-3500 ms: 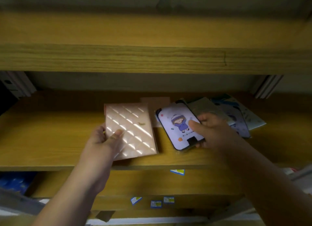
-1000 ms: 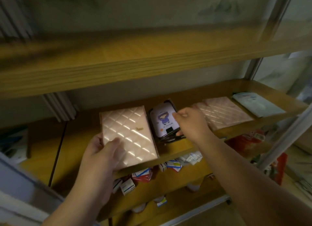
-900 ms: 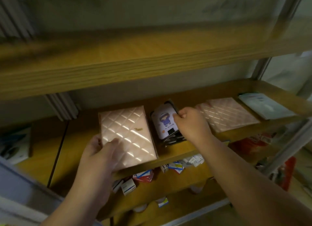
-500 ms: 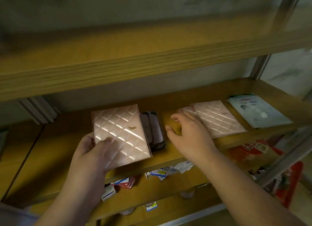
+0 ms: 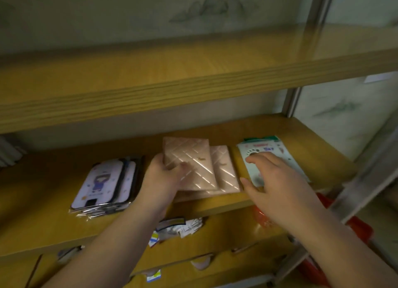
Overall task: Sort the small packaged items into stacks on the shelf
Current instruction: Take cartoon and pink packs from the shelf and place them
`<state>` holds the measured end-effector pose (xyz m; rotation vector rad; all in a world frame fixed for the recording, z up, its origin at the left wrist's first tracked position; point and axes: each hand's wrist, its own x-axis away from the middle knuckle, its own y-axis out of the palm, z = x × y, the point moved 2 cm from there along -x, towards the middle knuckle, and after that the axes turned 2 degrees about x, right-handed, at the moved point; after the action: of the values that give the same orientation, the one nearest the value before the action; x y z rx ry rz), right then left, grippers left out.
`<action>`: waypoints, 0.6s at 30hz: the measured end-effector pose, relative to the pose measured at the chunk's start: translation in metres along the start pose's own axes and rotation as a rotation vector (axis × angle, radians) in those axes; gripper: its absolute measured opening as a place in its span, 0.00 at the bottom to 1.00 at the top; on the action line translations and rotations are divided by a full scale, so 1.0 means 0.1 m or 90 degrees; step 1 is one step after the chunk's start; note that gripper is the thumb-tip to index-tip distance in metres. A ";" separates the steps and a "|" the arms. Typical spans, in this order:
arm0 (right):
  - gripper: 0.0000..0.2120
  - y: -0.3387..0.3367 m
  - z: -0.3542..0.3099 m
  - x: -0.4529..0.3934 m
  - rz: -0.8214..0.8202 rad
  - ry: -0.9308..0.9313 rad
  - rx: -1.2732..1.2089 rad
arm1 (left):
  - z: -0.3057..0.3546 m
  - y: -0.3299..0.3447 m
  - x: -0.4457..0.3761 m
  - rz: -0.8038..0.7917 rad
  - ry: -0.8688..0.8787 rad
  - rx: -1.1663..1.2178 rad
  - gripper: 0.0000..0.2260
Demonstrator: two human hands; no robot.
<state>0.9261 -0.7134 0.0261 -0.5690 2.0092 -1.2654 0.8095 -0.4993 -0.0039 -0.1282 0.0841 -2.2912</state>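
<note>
While the left hand [image 5: 163,175] grips a pink box [image 5: 187,162] over its matching pile [image 5: 226,169], the open right hand [image 5: 273,180] hovers above pale packets [image 5: 258,149]; squaring edges likely comes next.

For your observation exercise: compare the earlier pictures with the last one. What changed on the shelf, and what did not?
The left hand carried its pink quilted box rightward onto the other pink box. The right hand let go of the phone cases, now stacked at left, and moved onto the white packets. The left hand's grip stayed.
</note>
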 end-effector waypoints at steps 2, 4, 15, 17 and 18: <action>0.24 -0.04 0.17 0.00 -0.014 0.000 -0.008 | 0.00 0.17 -0.06 0.045 0.053 -0.138 0.10; 0.26 -0.06 0.28 0.01 -0.025 -0.003 -0.016 | -0.01 0.27 -0.10 0.096 0.139 -0.325 0.09; 0.25 0.03 0.36 -0.08 -0.052 -0.084 -0.051 | -0.01 0.27 0.12 0.129 0.080 -0.555 0.21; 0.23 0.05 0.29 -0.13 -0.044 -0.101 -0.069 | 0.04 0.23 0.19 0.126 0.123 -0.572 0.21; 0.22 0.07 0.25 -0.15 -0.043 -0.108 -0.082 | 0.06 0.21 0.23 0.123 0.141 -0.579 0.21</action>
<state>0.9546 -0.7152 0.0173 -0.7855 1.9520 -1.0934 0.8106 -0.5303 0.0019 -0.3115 1.1932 -1.9046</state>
